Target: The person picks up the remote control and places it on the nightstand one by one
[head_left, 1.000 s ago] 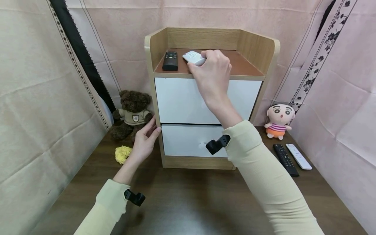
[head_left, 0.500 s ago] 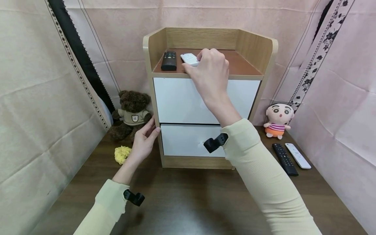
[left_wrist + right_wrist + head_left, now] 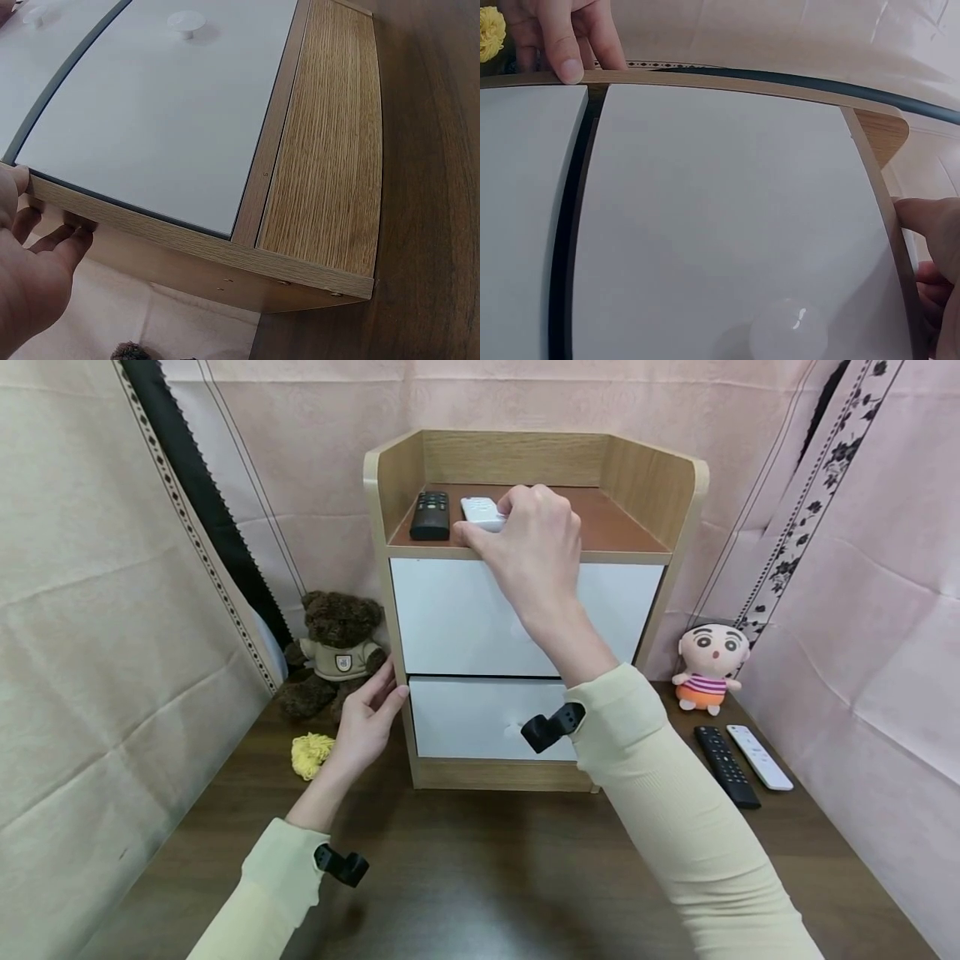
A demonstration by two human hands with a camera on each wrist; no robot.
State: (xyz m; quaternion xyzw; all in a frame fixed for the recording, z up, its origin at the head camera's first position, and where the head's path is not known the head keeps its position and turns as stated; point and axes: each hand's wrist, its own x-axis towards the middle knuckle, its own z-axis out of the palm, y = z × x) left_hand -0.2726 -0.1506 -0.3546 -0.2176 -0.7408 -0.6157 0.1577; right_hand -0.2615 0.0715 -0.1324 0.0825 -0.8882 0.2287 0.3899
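Note:
A white remote control point(image 3: 482, 513) lies on the cabinet's brown top shelf, close to a black remote control point(image 3: 431, 515) on its left. My right hand point(image 3: 532, 547) holds the white remote, thumb by its near end and fingers at its right; the hand hides part of it. My left hand point(image 3: 367, 717) rests at the left side of the wooden cabinet point(image 3: 504, 775). In the left wrist view, its fingers point(image 3: 67, 244) touch the side panel and the thumb lies on the front edge. Both white drawers point(image 3: 465, 618) are pushed in.
A brown teddy bear point(image 3: 339, 647) and a yellow crumpled bundle point(image 3: 311, 755) are left of the cabinet. On the right stand a plush doll point(image 3: 711, 668), a black remote point(image 3: 726, 767) and a white remote point(image 3: 759, 757). Raised wooden walls point(image 3: 517, 457) border the shelf.
The white remote has come down slightly and left, from tilted to lying on the shelf beside the black one. My right hand moved a little left with it. My left hand stays put.

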